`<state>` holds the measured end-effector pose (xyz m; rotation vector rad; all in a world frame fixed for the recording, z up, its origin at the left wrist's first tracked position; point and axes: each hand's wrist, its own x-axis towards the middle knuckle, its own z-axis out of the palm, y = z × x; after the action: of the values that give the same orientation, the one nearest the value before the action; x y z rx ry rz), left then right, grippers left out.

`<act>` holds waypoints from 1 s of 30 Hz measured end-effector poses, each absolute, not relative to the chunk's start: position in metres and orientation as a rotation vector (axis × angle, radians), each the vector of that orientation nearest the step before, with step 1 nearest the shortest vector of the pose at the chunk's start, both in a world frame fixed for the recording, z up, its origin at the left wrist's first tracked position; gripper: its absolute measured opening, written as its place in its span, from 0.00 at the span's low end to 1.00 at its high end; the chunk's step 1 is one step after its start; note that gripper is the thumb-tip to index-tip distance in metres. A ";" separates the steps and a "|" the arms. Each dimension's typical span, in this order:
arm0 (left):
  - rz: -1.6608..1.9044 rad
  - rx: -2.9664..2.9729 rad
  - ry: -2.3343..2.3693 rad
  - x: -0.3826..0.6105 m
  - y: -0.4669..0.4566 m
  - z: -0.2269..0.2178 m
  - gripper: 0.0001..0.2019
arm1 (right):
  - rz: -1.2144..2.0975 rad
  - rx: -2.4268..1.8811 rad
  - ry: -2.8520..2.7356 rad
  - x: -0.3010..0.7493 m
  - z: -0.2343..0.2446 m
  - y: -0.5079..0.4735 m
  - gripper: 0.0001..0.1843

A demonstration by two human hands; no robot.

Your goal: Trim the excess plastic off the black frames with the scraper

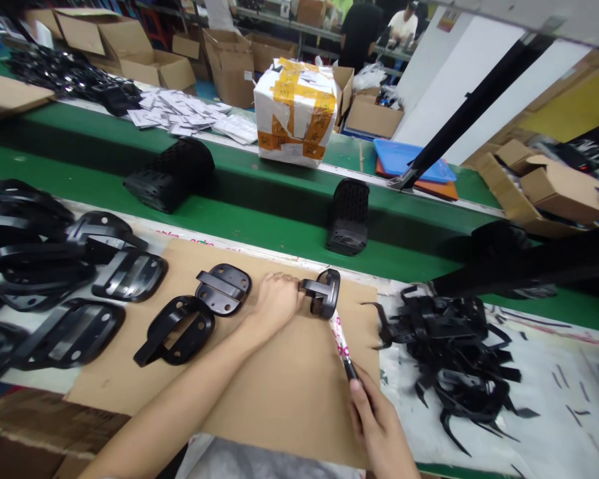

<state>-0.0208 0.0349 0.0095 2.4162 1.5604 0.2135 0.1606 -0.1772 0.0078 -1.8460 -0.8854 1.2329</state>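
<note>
On the cardboard sheet point(279, 392), my left hand point(278, 299) is closed on the strap end of a black plastic part with a strap point(325, 293). My right hand point(379, 422) grips a slim tool with a black handle and a white-and-pink wrapped shaft point(340, 338). The tool's far end meets the lower edge of that part; its tip is hidden there. Left of my left hand lie two similar black parts, a flat one point(224, 289) and one with its strap jutting out point(182, 329).
Several more black strapped parts point(70, 332) are piled at the left. A tangle of black strips point(454, 352) lies at the right. Beyond, dark ribbed pieces point(349, 216) sit on a green conveyor point(259, 213). A taped white box point(295, 113) stands behind, with people farther back.
</note>
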 end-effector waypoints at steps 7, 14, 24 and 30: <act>0.228 2.396 1.576 -0.020 0.034 0.008 0.11 | 1.322 -1.846 -0.833 0.164 0.000 -0.184 0.36; 0.214 2.383 1.582 -0.019 0.035 0.011 0.11 | 1.114 -1.845 -0.620 0.145 -0.006 -0.190 0.39; 0.210 2.398 1.608 -0.019 0.036 0.008 0.12 | 1.135 -1.866 -0.562 0.141 0.001 -0.189 0.40; 0.177 2.378 1.601 -0.020 0.037 0.011 0.12 | 1.188 -1.816 -0.654 0.142 -0.001 -0.184 0.36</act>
<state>-0.0203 0.0367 0.0105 2.3777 1.6007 0.1767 0.1421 -0.1844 -0.0007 -1.8156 -0.6543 1.1880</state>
